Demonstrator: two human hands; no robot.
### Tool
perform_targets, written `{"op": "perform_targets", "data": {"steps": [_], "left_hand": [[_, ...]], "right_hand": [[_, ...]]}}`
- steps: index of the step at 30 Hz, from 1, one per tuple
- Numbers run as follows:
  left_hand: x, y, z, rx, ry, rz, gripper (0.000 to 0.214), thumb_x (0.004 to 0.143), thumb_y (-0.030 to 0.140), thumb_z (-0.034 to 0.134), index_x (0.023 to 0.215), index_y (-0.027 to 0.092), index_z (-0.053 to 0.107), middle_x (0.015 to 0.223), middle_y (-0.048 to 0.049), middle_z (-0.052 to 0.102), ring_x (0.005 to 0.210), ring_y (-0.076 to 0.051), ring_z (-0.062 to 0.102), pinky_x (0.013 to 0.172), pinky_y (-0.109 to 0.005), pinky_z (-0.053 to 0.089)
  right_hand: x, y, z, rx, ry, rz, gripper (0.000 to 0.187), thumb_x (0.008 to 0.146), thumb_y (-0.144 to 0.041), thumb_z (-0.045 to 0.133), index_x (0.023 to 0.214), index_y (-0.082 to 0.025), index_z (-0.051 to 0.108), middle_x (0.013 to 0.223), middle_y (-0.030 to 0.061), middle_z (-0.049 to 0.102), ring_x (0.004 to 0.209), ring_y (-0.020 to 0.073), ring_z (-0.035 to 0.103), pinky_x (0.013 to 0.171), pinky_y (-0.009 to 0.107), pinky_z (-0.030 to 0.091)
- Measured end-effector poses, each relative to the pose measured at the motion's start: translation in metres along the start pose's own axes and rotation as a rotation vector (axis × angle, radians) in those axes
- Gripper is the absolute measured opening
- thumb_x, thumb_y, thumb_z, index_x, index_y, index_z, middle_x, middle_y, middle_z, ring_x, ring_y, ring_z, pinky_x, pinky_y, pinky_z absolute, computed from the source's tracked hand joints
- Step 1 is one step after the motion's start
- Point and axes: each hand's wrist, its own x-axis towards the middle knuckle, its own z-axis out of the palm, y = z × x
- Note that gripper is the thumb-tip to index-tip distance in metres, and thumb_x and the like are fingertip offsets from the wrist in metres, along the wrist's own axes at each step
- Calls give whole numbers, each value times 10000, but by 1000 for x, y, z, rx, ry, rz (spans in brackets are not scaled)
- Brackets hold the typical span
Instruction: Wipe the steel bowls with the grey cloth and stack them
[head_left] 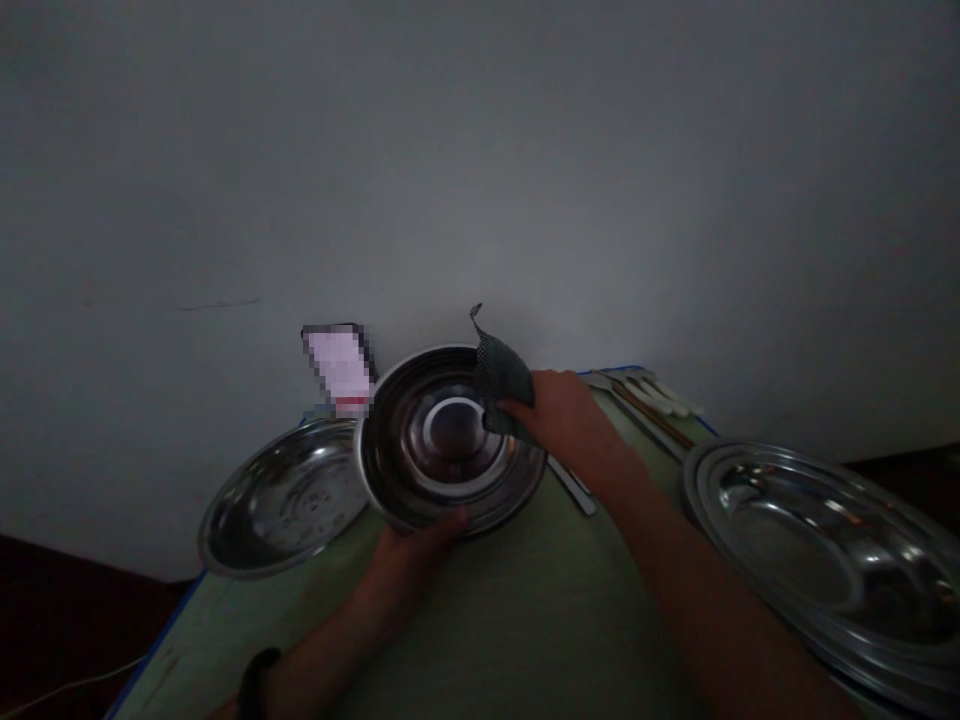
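Note:
A round stainless steel bowl (450, 470) is held up over the table, tilted so that its inside faces me. My left hand (420, 550) grips its near rim, the thumb lying over the edge and the other fingers hidden beneath. At the bowl's right side, my right hand (559, 415) is closed on a dark grey patterned cloth (502, 375). Part of the cloth hangs over the inside of the bowl, and a thin corner of it sticks up above the far rim.
On the left sits a second steel basin (292, 500). A phone (341, 365) with a blurred screen leans against the wall. Several steel basins (825, 540) are stacked at right. White-handled utensils (660, 395) and chopsticks lie on the green table (495, 620) near the wall.

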Motion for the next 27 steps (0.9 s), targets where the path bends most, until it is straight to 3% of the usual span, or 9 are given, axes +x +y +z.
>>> {"op": "perform_targets", "data": {"steps": [3,6,11,14,19,24,27], "left_hand": [[1,1,-4,-42,-62,-47,575,610,240,823,1155,201,646,1088,-75,742,1153,-286,612,1044,-431,430],[2,5,-10,-4,-158,-131,431,623,305,802,1020,165,713,1027,-109,755,1089,-325,645,992,-448,472],[2,8,-13,89,-293,-198,362,651,383,751,899,120,754,898,-152,764,839,-355,711,675,-439,581],[2,7,-12,78,-269,-189,319,633,375,758,853,144,767,847,-121,770,757,-319,716,633,-415,583],[-3,11,-9,294,-219,2,394,492,231,857,874,219,766,930,-68,773,955,-323,689,928,-481,510],[-10,16,-4,266,-198,-56,403,529,267,857,910,201,743,966,-98,758,897,-353,695,734,-480,588],[-7,14,-3,106,-117,-66,460,567,246,846,1004,209,708,1084,-87,733,1064,-359,644,792,-455,583]], "right_hand": [[-4,-2,-1,23,-50,0,331,821,-335,657,1057,-111,599,957,169,711,876,281,663,655,317,421],[-5,4,-10,-5,-51,-6,372,787,-255,683,1115,-139,553,949,138,713,854,265,664,640,302,405],[-2,14,-24,-51,-3,-102,238,751,-213,703,971,-157,632,964,119,701,893,257,639,714,315,414],[-2,15,-25,-47,16,-141,212,756,-194,696,959,-157,645,965,108,693,904,252,633,737,317,421],[-4,12,-19,-115,-10,-102,193,793,-259,677,951,-154,638,938,124,705,864,271,652,689,326,424],[-5,1,-7,-112,58,30,328,881,-447,559,961,-135,621,890,169,705,841,300,666,668,346,433],[-7,-13,5,-62,52,81,325,891,-417,553,986,-111,608,929,202,697,842,301,672,664,349,448]]}}
